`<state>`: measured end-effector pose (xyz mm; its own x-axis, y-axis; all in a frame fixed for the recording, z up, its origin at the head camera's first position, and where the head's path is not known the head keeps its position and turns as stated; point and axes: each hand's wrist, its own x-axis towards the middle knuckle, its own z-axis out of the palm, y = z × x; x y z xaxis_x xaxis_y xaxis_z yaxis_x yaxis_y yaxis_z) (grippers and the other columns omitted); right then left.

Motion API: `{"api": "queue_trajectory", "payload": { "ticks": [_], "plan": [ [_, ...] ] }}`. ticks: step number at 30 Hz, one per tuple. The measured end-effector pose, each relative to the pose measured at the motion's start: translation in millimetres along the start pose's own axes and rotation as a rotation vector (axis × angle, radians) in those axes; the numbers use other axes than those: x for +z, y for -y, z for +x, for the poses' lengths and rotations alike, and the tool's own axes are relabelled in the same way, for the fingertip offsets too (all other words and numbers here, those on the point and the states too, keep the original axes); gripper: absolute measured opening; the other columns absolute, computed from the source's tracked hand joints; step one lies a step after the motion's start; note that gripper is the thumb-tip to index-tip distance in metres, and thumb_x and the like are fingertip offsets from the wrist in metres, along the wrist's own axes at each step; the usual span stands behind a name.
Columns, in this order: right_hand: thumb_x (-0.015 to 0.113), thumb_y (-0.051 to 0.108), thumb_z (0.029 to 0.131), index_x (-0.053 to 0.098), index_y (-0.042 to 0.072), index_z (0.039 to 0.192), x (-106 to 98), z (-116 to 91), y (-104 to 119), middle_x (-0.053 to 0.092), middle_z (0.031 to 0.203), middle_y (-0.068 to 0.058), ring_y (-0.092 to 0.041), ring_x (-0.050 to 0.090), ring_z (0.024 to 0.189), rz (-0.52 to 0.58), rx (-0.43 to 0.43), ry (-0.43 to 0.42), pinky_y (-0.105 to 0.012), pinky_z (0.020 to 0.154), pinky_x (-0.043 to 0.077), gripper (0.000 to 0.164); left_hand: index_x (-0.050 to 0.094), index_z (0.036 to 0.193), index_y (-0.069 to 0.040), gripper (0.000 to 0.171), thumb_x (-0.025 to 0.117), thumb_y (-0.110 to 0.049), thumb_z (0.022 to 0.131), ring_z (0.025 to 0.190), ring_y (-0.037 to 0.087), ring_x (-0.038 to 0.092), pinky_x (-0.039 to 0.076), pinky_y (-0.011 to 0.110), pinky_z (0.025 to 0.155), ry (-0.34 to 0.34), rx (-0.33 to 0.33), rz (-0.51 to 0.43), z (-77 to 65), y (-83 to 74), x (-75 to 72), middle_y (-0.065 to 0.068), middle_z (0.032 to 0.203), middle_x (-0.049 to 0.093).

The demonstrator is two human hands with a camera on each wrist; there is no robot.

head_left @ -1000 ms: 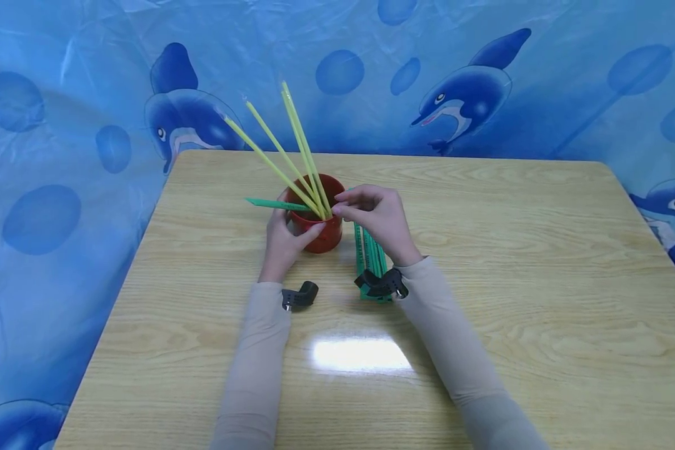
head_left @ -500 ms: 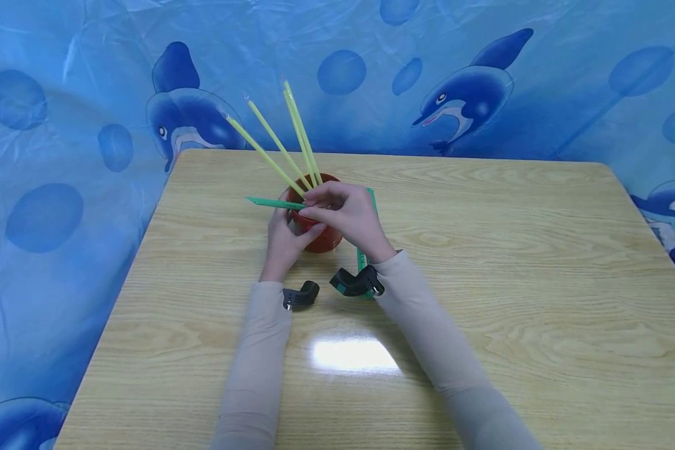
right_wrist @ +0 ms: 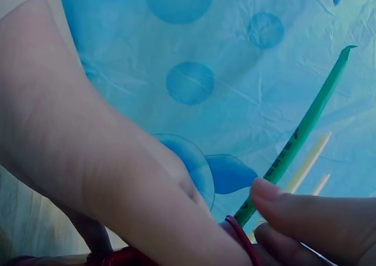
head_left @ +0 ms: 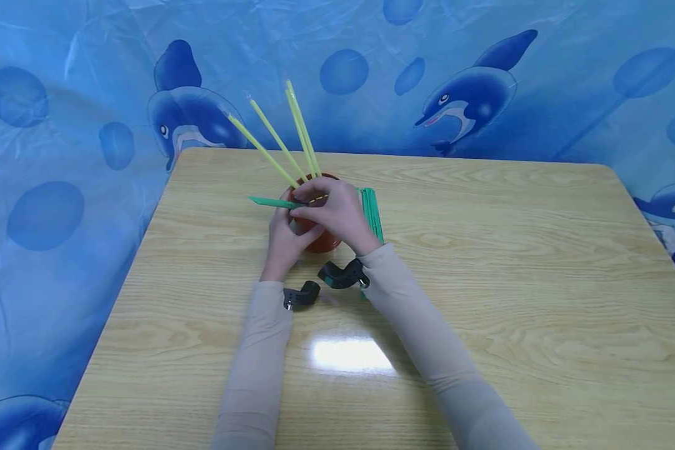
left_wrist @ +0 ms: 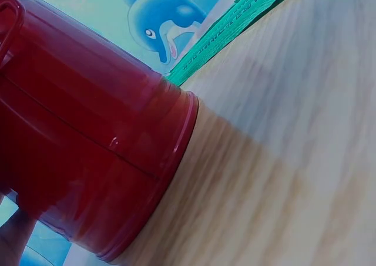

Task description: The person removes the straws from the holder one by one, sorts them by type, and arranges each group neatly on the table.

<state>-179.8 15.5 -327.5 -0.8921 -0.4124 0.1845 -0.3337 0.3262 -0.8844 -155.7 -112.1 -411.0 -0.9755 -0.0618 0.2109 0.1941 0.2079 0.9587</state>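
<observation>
My left hand (head_left: 283, 242) grips a red cup (head_left: 324, 242) from the left, with the thumb on its near side. In the left wrist view the cup's glossy wall (left_wrist: 88, 119) fills the left part. A slim green paper-wrapped stick (head_left: 270, 202) with dark print slants out over the rim to the left. My right hand (head_left: 337, 209) reaches across the cup's mouth and pinches that stick near the rim, thumb against it in the right wrist view (right_wrist: 294, 145). Several yellow straws (head_left: 302, 134) in clear wrappers lean out of the cup. My right hand hides their lower ends.
A bundle of green wrapped sticks (head_left: 373, 215) lies right of the cup, partly under my right wrist. The wooden table (head_left: 512, 281) reaches back to a blue dolphin-print sheet (head_left: 371, 125).
My right hand has moved left from the cup's right rim, across its mouth, to the green stick. The left hand and cup have stayed in place.
</observation>
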Motion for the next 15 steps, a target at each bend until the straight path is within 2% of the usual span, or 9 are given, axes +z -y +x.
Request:
{"api": "queue_trajectory", "payload": {
  "ticks": [6, 10, 15],
  "plan": [
    [0.077, 0.009, 0.077, 0.073, 0.005, 0.098, 3.5, -0.2, 0.2, 0.07, 0.093, -0.006, -0.014, 0.066, 0.084, -0.096, -0.053, 0.019, -0.02, 0.074, 0.053, 0.022, 0.026, 0.147, -0.006, 0.082, 0.073, -0.015, 0.08, 0.128, 0.021, 0.041, 0.032, 0.036, 0.108, 0.005, -0.018, 0.009, 0.9, -1.1, -0.2, 0.011, 0.142, 0.043],
    [0.077, 0.009, 0.077, 0.074, 0.006, 0.094, 5.4, -1.4, -0.8, 0.071, 0.09, -0.005, -0.014, 0.067, 0.082, -0.16, -0.095, 0.013, -0.022, 0.075, 0.051, 0.018, 0.024, 0.148, -0.005, 0.083, 0.072, -0.014, 0.081, 0.128, 0.022, 0.042, 0.033, 0.036, 0.107, 0.011, -0.006, 0.034, 1.7, -1.3, -0.2, 0.011, 0.143, 0.042],
    [0.076, 0.006, 0.078, 0.074, 0.005, 0.092, 6.0, -3.4, -1.9, 0.071, 0.088, -0.006, -0.015, 0.067, 0.08, -0.156, -0.114, 0.004, -0.023, 0.076, 0.052, 0.014, 0.027, 0.146, -0.004, 0.081, 0.072, -0.014, 0.08, 0.126, 0.022, 0.044, 0.035, 0.036, 0.106, 0.002, 0.015, 0.037, 1.2, -1.0, 0.2, 0.012, 0.141, 0.044]
  ]
}}
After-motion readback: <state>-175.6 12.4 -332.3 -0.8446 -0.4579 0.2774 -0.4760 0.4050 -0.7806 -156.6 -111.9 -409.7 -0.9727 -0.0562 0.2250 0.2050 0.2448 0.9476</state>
